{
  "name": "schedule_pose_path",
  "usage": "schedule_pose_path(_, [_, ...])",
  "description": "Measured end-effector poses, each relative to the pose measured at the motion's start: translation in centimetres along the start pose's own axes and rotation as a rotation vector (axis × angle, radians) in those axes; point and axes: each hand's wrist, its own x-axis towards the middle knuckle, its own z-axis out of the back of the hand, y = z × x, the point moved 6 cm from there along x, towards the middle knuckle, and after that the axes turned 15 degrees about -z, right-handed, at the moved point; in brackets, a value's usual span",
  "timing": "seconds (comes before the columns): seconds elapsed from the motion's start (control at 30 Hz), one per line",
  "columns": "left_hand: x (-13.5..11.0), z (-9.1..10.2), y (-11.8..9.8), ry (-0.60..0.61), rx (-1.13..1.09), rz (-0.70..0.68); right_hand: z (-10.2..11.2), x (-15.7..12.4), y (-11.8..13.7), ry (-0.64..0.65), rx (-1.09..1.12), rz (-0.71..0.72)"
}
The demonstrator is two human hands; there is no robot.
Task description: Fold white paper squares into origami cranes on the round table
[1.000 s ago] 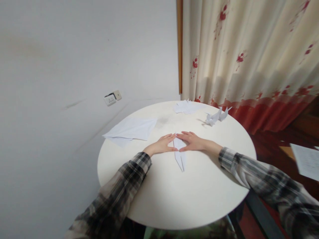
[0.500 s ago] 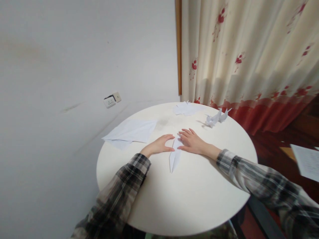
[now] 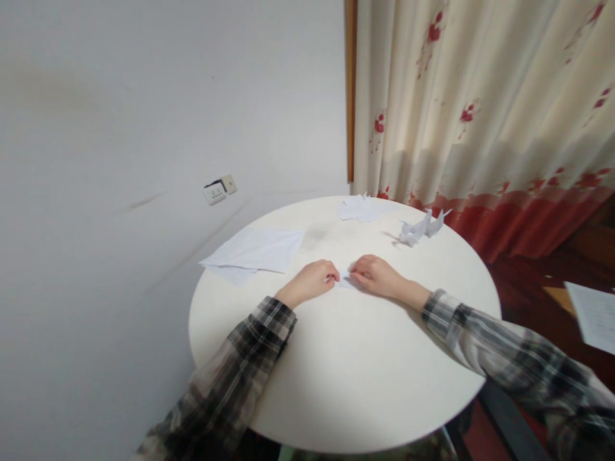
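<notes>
A small folded piece of white paper (image 3: 344, 280) lies sideways at the middle of the round white table (image 3: 331, 371). At its left end, the fingers of my left hand (image 3: 314, 280) are closed on it. My right hand (image 3: 377, 275) pinches the right end, with the thumb and fingertips together. Much of the paper is hidden under the fingers, so its full shape does not show. Both hands rest low, close to the tabletop.
Large white sheets (image 3: 262, 250) lie at the table's left edge. Folded paper cranes (image 3: 420, 228) stand at the back right. More white paper pieces (image 3: 362, 208) lie at the far edge. A written sheet (image 3: 593, 314) is off the table at right.
The folded paper lay lengthwise towards me and is now turned sideways between my hands. My fingers have closed from a spread pose onto its ends. The view has shifted slightly.
</notes>
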Motion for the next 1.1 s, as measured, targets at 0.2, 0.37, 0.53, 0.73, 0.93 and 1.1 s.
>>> schedule_pose_path(0.2, [0.1,0.0,-1.0,0.017,0.075,-0.054,-0.3,-0.3,0.1,0.016,-0.012,-0.006])
schedule_pose_path(0.37, [0.6,-0.8,-0.9,0.011,0.015,-0.059,-0.9,-0.6,0.7,0.124,0.083,-0.004])
schedule_pose_path(0.53, [0.3,-0.9,-1.3,-0.015,-0.067,-0.102,0.6,-0.4,0.3,-0.021,0.144,-0.058])
schedule_pose_path(0.73, [-0.3,-0.6,-1.2,-0.013,-0.157,-0.119,0.6,-0.5,-1.1,0.056,0.194,-0.102])
schedule_pose_path(0.93, [-0.5,-0.6,-0.5,-0.001,-0.24,-0.083,-0.1,-0.7,-0.9,0.096,0.078,-0.007])
schedule_pose_path(1.1, [-0.4,-0.9,-0.1,-0.03,-0.237,-0.066,-0.3,-0.8,-0.4,0.118,0.017,0.045])
